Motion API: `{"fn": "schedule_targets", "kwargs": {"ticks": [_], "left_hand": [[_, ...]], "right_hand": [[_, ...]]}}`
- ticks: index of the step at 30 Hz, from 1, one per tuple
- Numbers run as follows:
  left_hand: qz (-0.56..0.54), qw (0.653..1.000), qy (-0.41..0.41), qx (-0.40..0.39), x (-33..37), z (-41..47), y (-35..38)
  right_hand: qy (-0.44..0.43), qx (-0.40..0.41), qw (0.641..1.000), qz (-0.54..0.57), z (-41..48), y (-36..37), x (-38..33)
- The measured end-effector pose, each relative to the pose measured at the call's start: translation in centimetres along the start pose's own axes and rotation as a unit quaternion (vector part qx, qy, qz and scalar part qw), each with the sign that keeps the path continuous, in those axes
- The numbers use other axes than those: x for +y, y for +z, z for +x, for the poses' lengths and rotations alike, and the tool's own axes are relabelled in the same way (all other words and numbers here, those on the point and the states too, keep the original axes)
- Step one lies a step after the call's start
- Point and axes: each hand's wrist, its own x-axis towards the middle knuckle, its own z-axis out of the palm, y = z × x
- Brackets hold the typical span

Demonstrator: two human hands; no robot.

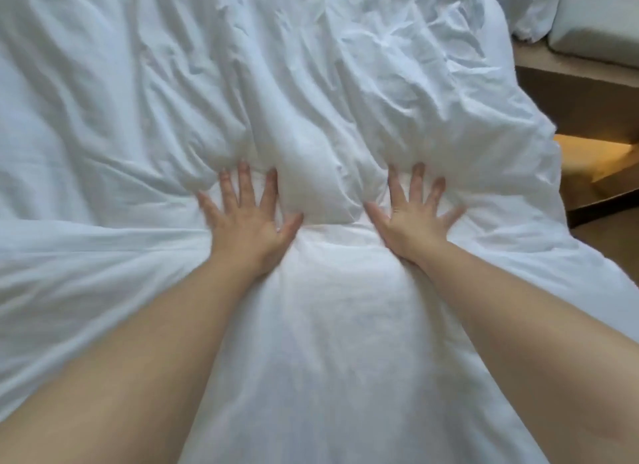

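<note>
A white duvet point(311, 83) covers the bed and fills most of the view, creased and bunched beyond my fingers. My left hand point(247, 218) lies flat on it with fingers spread, pressing down. My right hand point(411, 214) presses the duvet the same way, palm down and fingers spread, about a hand's width to the right. A puffed ridge of duvet stands between the two hands. The cloth near me, between my forearms, lies smoother.
The bed's right edge runs diagonally down the right side. Beyond it is a brown floor and a low wooden ledge point(587, 93) with a lit strip. A pale cushion point(598, 21) and rumpled white linen sit at the top right.
</note>
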Motion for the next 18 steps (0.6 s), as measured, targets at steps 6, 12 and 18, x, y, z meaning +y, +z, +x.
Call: {"fn": "schedule_targets", "kwargs": {"ticks": [6,12,18], "left_hand": [[0.038,0.997,0.007,0.067,1.2,14.5,0.2],[0.042,0.993,0.01,0.112,2.6,26.9,-2.8],[0.044,0.988,0.039,0.14,3.7,38.7,-5.8]], "right_hand": [[0.04,0.09,0.995,0.013,15.0,-2.2,-2.8],[0.051,0.149,0.987,0.028,24.1,-5.5,-4.5],[0.016,0.2,0.98,-0.001,35.0,-11.4,-6.0]]}}
